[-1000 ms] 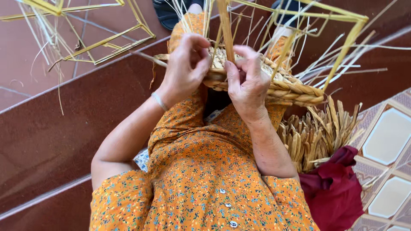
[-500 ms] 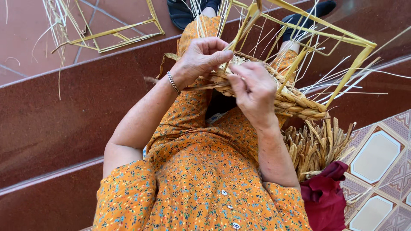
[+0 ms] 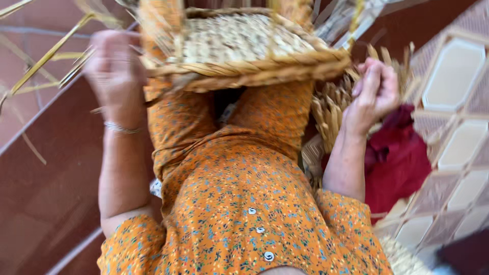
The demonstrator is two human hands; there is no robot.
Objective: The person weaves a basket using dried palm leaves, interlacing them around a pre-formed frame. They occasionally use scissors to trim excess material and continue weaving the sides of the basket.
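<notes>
Red steps | left hand point(image 3: 114, 69) grips basket point(image 3: 239, 48) | right hand point(image 3: 377, 89) pinching straw bundle point(image 3: 331, 109)

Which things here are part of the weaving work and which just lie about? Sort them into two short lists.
In use:
- woven basket on the lap
- left hand at the basket's edge
- right hand at the bundle of straw strips

Lying about:
- red cloth
- patterned tiles
- loose yellow strips on the step

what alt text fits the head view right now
A person in an orange floral dress balances a half-woven straw basket on their lap, left hand at its left edge. The right hand reaches to a bundle of cut straw stalks beside a dark red cloth.
</notes>
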